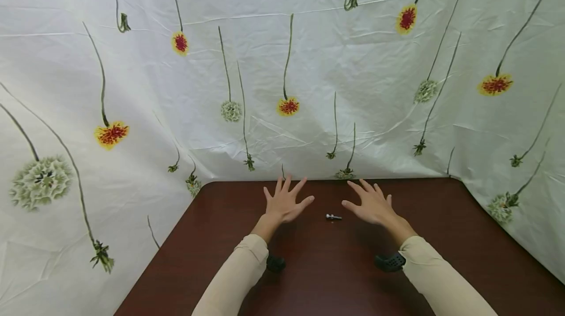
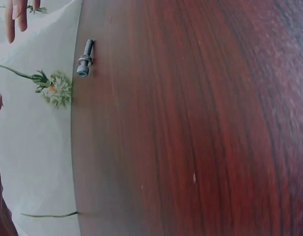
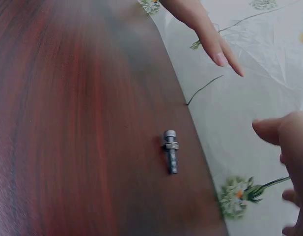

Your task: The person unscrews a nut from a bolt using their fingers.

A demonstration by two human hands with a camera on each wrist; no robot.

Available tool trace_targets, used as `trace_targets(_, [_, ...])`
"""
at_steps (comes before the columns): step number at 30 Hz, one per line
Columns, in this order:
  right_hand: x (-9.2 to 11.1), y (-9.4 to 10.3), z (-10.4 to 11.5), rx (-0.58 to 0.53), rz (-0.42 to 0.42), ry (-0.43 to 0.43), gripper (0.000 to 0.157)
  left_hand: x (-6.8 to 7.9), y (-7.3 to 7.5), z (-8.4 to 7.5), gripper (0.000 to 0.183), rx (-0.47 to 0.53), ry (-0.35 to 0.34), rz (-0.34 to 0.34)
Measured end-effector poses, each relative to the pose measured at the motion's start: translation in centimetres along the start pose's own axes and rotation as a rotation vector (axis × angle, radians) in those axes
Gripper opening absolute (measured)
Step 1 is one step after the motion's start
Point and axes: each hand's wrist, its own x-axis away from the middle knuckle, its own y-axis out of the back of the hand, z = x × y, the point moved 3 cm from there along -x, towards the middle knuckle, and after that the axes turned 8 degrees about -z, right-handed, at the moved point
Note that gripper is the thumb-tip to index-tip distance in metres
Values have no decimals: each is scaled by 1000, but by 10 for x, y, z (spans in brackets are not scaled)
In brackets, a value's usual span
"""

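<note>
A small metal bolt (image 1: pixel 333 217) with a nut on its shank lies on its side on the dark red-brown table (image 1: pixel 309 267). In the right wrist view the bolt (image 3: pixel 171 151) shows a round head, the nut just below it and bare thread beyond. My left hand (image 1: pixel 284 203) hovers to the left of the bolt, fingers spread and holding nothing. On the other side, my right hand (image 1: pixel 372 204) is likewise spread above the table with nothing in it. Both thumbs point inward toward the bolt, apart from it.
A white cloth (image 1: pixel 265 70) printed with flowers and dandelions hangs behind the table and along its sides. Dark straps (image 1: pixel 389 262) sit under both wrists, below cream sleeves (image 1: pixel 240 272). The table's far edge runs just beyond the fingertips.
</note>
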Motion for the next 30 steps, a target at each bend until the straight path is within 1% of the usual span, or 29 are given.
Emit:
trace_targets(3, [-1, -8, -1, -49, -17, 29, 74, 0, -6, -3, 72, 73, -23, 22])
trace_targets(6, [-3, -18, -3, -73, -35, 52, 70, 0, -11, -6, 71, 158, -48, 49])
trace_targets(13, [-3, -42, -8, -90, -37, 74, 60, 0, -23, -10, 69, 294, -25, 145])
trace_targets(17, [0, -49, -9, -98, -45, 83, 55, -1, -30, -13, 70, 320, -39, 186])
trace_targets(21, [2, -56, -9, -122, -49, 94, 47, -3, -36, -17, 68, 331, -62, 206])
trace_targets(26, [3, -66, -9, -189, -26, 80, 34, -3, -42, -23, 66, 374, -55, 204])
trace_targets(30, [5, -73, -11, -205, -17, 59, 27, -2, -45, -29, 60, 386, -39, 213])
